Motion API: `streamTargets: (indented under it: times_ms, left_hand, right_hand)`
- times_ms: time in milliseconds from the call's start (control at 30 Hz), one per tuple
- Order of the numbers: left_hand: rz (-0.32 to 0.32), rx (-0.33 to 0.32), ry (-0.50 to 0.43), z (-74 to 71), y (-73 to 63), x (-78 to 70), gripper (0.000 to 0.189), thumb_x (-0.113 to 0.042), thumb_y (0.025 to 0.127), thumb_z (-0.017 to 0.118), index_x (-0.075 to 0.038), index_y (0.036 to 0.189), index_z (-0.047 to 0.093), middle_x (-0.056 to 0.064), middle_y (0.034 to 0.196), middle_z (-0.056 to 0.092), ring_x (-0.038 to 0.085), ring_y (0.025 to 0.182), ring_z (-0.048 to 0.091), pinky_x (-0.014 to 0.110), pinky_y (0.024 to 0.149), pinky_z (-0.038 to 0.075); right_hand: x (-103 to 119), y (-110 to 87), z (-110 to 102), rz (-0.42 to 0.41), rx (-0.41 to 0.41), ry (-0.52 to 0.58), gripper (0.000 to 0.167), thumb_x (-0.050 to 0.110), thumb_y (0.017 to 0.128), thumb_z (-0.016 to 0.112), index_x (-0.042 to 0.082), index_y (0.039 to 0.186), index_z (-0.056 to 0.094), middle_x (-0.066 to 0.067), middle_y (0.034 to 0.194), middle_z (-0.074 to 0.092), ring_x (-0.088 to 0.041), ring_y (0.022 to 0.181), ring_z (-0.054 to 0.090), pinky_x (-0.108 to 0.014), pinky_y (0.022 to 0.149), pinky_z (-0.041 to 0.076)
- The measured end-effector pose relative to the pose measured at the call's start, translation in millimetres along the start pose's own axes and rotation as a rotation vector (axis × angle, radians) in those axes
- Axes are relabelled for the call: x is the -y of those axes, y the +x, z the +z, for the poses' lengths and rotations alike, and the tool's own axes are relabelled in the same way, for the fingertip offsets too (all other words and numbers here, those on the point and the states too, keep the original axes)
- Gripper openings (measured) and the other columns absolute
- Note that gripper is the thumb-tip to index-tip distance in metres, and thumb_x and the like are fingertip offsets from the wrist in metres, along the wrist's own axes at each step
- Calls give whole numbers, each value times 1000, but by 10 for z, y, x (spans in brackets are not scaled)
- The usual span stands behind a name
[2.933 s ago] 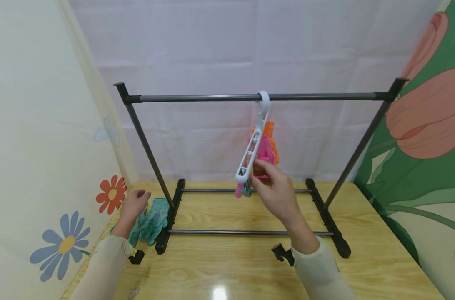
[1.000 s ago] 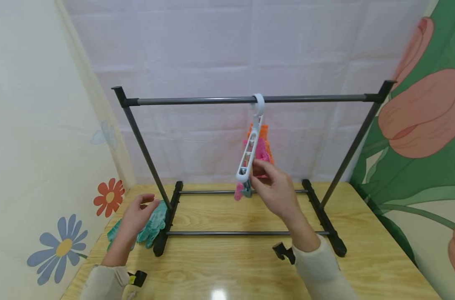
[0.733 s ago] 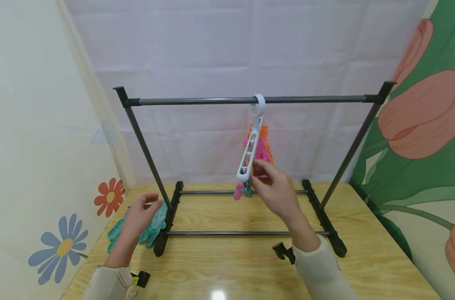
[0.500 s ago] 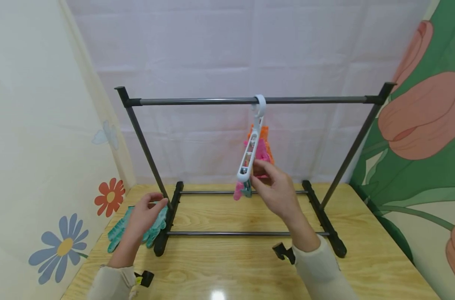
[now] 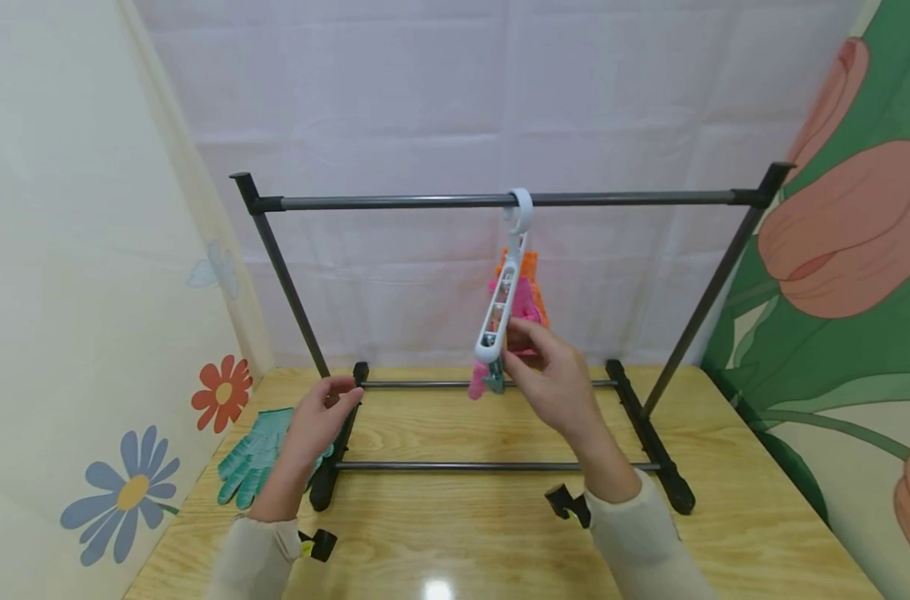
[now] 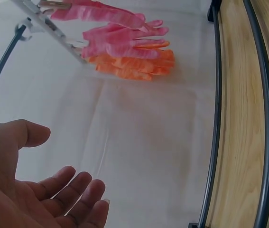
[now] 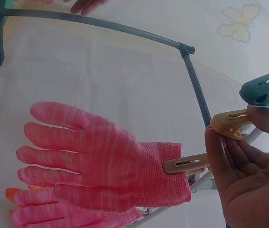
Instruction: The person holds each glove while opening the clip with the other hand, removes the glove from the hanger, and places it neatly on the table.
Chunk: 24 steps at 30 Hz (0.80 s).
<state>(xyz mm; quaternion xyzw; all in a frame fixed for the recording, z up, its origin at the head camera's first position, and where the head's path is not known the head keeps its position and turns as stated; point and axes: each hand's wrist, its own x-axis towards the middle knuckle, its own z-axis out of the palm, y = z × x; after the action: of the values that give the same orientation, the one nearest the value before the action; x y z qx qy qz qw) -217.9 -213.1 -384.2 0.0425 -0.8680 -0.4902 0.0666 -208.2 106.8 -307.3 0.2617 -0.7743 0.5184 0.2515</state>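
Observation:
A white clip hanger [image 5: 488,355] hangs by its hook from the rack's top rail [image 5: 395,202]. My right hand [image 5: 552,383] pinches a yellow clip [image 7: 227,124] near its lower end, between thumb and fingers. Beside that sits a teal clip [image 7: 262,89]; on the other side a beige clip [image 7: 186,164] holds a pink glove [image 7: 106,161]. Further pink gloves and an orange glove [image 6: 129,67] hang behind it. My left hand [image 5: 320,425] is raised by the rack's left foot, fingers loosely bent, holding nothing. Green gloves [image 5: 256,454] lie on the table beside it, partly hidden by the arm.
The black rack's feet [image 5: 672,479] and two lower bars [image 5: 462,466] stand on the wooden table [image 5: 395,533]. A white cloth [image 5: 395,100] hangs behind. Flower-printed sheets [image 5: 852,225] close off both sides. Black camera mounts [image 5: 322,545] sit at both wrists.
My left hand has moved right, away from above the green gloves toward the rack, leaving more of them showing. My right hand has kept its pinch at the hanger's lower end.

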Motion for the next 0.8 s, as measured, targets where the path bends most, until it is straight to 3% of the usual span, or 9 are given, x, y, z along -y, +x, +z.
streamTargets:
  times_ms: [233, 467, 800]
  left_hand:
    - [11, 28, -91, 108, 18, -82, 42, -32, 104, 58, -8, 138, 55, 16, 138, 56, 32, 122, 53, 50, 96, 46]
    - [39, 21, -93, 210, 42, -140, 39, -35, 103, 60, -13, 134, 59, 11, 129, 62, 27, 114, 58, 46, 92, 48]
    - [58, 53, -154, 356, 82, -242, 37, -33, 102, 62, -13, 133, 60, 10, 133, 61, 28, 120, 57, 50, 98, 47]
  right_hand:
    - [-6, -5, -6, -2, -2, 2, 37, -7, 91, 69, -4, 128, 64, -17, 109, 72, -27, 98, 69, -20, 82, 56]
    - [-10, -6, -16, -4, -3, 5, 38, -8, 90, 69, -4, 128, 64, -17, 109, 72, -26, 97, 69, -20, 82, 56]
    - [-23, -13, -25, 8, 2, 14, 39, -7, 90, 69, -5, 128, 64, -16, 109, 72, -26, 97, 69, -21, 82, 56]
